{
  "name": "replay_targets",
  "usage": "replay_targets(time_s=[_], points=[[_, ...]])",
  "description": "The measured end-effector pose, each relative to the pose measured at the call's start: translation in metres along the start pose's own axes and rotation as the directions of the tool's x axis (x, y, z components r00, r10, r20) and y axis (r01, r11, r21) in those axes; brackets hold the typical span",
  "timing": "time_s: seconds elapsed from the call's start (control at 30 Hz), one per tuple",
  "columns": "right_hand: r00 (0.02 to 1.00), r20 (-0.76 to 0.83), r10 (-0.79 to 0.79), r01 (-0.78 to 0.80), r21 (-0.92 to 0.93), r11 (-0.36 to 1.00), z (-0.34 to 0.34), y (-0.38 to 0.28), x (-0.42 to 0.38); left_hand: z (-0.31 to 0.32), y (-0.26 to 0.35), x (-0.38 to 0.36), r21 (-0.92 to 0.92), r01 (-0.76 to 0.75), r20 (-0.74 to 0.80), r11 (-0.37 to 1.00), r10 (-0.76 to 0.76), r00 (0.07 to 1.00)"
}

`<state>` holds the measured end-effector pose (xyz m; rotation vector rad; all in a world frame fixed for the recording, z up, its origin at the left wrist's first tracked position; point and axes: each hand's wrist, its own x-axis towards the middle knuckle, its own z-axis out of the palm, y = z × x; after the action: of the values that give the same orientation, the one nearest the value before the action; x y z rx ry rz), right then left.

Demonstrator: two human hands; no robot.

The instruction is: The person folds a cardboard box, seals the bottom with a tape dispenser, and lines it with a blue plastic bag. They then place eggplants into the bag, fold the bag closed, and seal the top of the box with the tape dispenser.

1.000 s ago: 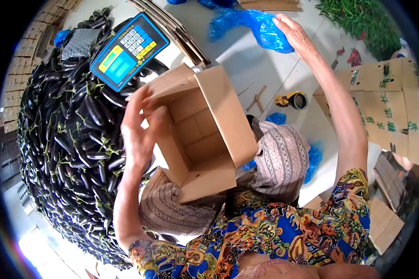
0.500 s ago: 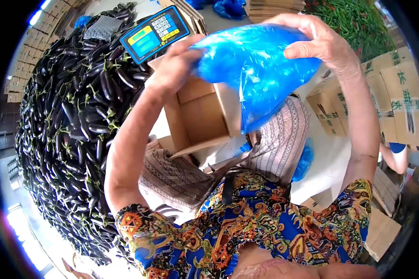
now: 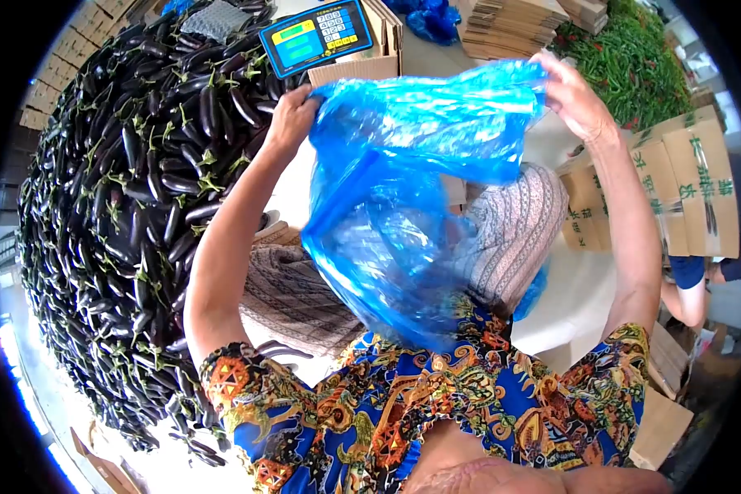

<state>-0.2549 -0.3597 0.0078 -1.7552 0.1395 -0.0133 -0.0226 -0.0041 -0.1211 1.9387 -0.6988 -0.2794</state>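
A thin blue plastic bag [image 3: 395, 222] is stretched between my two hands, its lower part billowing down toward my lap. My left hand [image 3: 295, 115] pinches the bag's upper left corner, and my right hand [image 3: 575, 97] grips its upper right edge. Behind the bag, the open cardboard box seen earlier is almost wholly hidden. Just above my left hand stands a weighing scale display [image 3: 317, 37] with a keypad, in front of a cardboard carton [image 3: 362, 70].
A large heap of eggplants [image 3: 140, 206] fills the left side, with bubble wrap [image 3: 214, 20] on top. Flattened cartons [image 3: 510, 29] and a pile of green and red peppers [image 3: 626, 66] lie at the back. Printed boxes [image 3: 659, 189] stand at right, near another person's arm [image 3: 685, 300].
The bunched blue bag has been spread wide and now hangs lower, covering the box. My hands have moved farther apart, and the view has shifted slightly.
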Motion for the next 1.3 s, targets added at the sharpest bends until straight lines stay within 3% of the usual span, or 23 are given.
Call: replay_targets(time_s=[0.03,0.2,0.23,0.3,0.37,0.4,0.43,0.5,0.6,0.63,0.7,0.77,0.8,0.87,0.9,0.93,0.97,1.0,1.03,1.13,1.17,1.23,1.3], points=[[0.986,-0.166,-0.024,0.063,0.234,0.97,0.003,0.003,0.007,0.005,0.005,0.009,-0.055,-0.001,-0.072,0.998,-0.003,0.997],[0.958,-0.249,-0.143,0.242,0.436,0.867,-0.027,0.022,0.027,0.018,0.036,0.037,-0.231,-0.138,-0.094,0.963,0.119,0.988],[0.937,-0.305,-0.17,0.297,0.44,0.848,-0.023,0.022,0.024,0.021,0.048,0.035,-0.386,-0.021,0.004,0.922,0.025,1.0],[0.883,-0.443,-0.157,0.332,0.352,0.875,-0.019,0.02,0.024,0.017,0.051,0.024,-0.192,-0.117,0.127,0.974,0.143,0.982],[0.908,-0.402,-0.116,0.27,0.352,0.896,-0.033,0.037,0.023,0.013,0.014,0.026,0.023,-0.143,0.167,0.989,0.137,0.976],[0.925,-0.365,-0.109,0.249,0.361,0.899,-0.034,0.043,0.021,0.004,0.043,0.008,-0.153,-0.054,0.353,0.987,0.106,0.93],[0.94,-0.325,-0.106,0.228,0.366,0.902,-0.033,0.045,0.021,-0.001,0.03,0.005,-0.036,0.087,0.441,0.996,-0.062,0.895],[0.945,-0.319,-0.07,0.219,0.461,0.86,-0.024,0.058,0.029,0.016,-0.032,-0.002,0.135,-0.038,0.446,0.99,-0.026,0.894],[0.978,-0.183,-0.097,0.176,0.488,0.855,-0.006,0.052,0.035,0.045,0.006,-0.023,0.327,0.036,0.452,0.944,-0.19,0.872],[0.973,-0.216,-0.078,0.175,0.478,0.86,0.005,0.041,0.033,0.054,0.014,-0.021,0.231,-0.02,0.452,0.973,-0.089,0.888],[0.958,-0.285,-0.042,0.174,0.454,0.874,0.026,0.022,0.033,0.071,0.011,-0.005,0.199,0.044,0.388,0.979,-0.12,0.914],[0.976,-0.207,-0.072,0.147,0.372,0.917,0.025,0.016,0.035,0.08,0.051,-0.003,0.055,0.098,0.142,0.994,-0.105,0.984],[0.952,-0.231,-0.201,0.243,0.174,0.954,0.03,0.017,0.033,0.088,0.039,0.006,0.009,0.009,-0.041,1.0,-0.008,0.999],[0.978,-0.205,0.022,0.082,0.486,0.87,0.048,0.007,0.028,0.085,0.081,-0.001,-0.265,0.16,-0.098,0.951,-0.192,0.977],[0.965,-0.229,-0.129,0.169,0.163,0.972,0.049,0.022,0.029,0.084,0.102,-0.007,-0.445,0.2,-0.098,0.873,-0.269,0.958],[0.928,-0.248,-0.278,0.238,-0.179,0.955,0.051,0.037,0.03,0.079,0.123,-0.021,-0.508,0.203,-0.028,0.837,-0.251,0.968],[0.893,-0.134,-0.429,0.317,-0.489,0.813,0.059,0.036,0.026,0.084,0.131,-0.031,-0.594,0.184,-0.024,0.783,-0.245,0.969],[0.976,-0.216,0.038,0.059,0.425,0.904,0.079,0.021,0.024,0.091,0.134,-0.043,-0.597,0.153,0.006,0.787,-0.187,0.982],[0.964,-0.238,0.122,0.046,0.597,0.801,0.094,0.015,0.024,0.097,0.137,-0.054,-0.601,0.122,0.035,0.79,-0.127,0.991],[0.972,-0.162,0.167,-0.011,0.683,0.73,0.118,0.02,0.027,0.106,0.143,-0.068,-0.456,0.04,-0.024,0.889,-0.058,0.998],[0.976,-0.146,0.159,-0.004,0.724,0.69,0.125,0.019,0.027,0.1,0.139,-0.063,-0.591,0.174,0.099,0.788,-0.143,0.985],[0.98,-0.135,0.143,-0.038,0.582,0.812,0.119,0.024,0.021,0.09,0.132,-0.055,-0.8,0.207,0.044,0.564,-0.289,0.956],[0.98,-0.14,0.144,-0.037,0.578,0.815,0.108,0.029,0.015,0.067,0.114,-0.045,-0.847,0.315,0.177,0.427,-0.333,0.926]])
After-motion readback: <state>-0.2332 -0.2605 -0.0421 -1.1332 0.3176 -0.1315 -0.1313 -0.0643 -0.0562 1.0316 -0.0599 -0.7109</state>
